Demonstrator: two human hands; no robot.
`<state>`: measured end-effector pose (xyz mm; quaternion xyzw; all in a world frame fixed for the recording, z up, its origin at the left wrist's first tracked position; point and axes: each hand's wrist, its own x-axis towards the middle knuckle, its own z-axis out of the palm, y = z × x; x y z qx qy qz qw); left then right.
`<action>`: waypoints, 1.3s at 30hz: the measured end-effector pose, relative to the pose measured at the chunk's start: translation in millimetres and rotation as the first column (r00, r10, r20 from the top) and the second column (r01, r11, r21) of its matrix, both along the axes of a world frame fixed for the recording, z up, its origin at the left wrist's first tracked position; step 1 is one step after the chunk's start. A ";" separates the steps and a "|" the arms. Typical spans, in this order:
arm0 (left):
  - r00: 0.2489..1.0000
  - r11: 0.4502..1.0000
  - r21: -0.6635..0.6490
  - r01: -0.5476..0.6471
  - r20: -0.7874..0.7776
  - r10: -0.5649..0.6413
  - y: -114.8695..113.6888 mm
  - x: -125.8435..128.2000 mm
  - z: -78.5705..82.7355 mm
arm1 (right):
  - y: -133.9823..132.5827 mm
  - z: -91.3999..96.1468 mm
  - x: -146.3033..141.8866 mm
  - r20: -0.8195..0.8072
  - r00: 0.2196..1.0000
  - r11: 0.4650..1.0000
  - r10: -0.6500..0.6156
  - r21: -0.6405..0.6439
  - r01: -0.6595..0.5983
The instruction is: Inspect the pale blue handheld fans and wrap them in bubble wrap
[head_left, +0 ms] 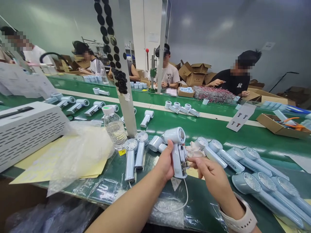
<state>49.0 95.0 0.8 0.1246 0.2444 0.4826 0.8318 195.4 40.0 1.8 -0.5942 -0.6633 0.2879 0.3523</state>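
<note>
My left hand (165,160) grips a pale blue handheld fan (179,152) upright, its round head on top and its handle in my palm. The fingertips of my right hand (209,171) pinch at the side of that handle. A thin white cable (186,197) loops down below my hands over clear plastic. Several finished fans (252,183) lie in rows right of my right hand, and more (136,152) lie to the left of my left hand. A crumpled beige wrapping (194,150) sits just behind my right fingers.
A white vented box (29,132), a water bottle (114,129), a plastic bag (80,155) and yellow sheets (41,165) lie on the left. A metal post (126,97) stands on the green belt (194,126). Co-workers (167,68) sit beyond, among cardboard boxes (194,74).
</note>
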 end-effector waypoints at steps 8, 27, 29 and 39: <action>0.987 0.982 0.102 -0.160 0.036 0.157 16.9 -12.7 8.5 | -17.6 -40.2 -38.9 -0.017 0.998 0.998 0.066 -0.003 -0.066; 0.991 0.934 0.333 -0.127 -0.004 0.136 11.4 -14.8 12.1 | -27.1 -22.5 -64.7 -0.728 0.673 0.969 -0.131 -0.237 -0.067; 0.988 0.920 0.367 -0.134 -0.021 0.152 11.0 -14.6 11.0 | -27.7 -24.5 -66.9 -0.724 0.679 0.966 -0.120 -0.243 -0.090; 0.990 0.924 0.358 -0.135 0.093 0.109 4.5 -12.4 13.2 | -32.9 -14.0 -41.1 -0.468 0.820 0.944 0.330 0.191 -0.271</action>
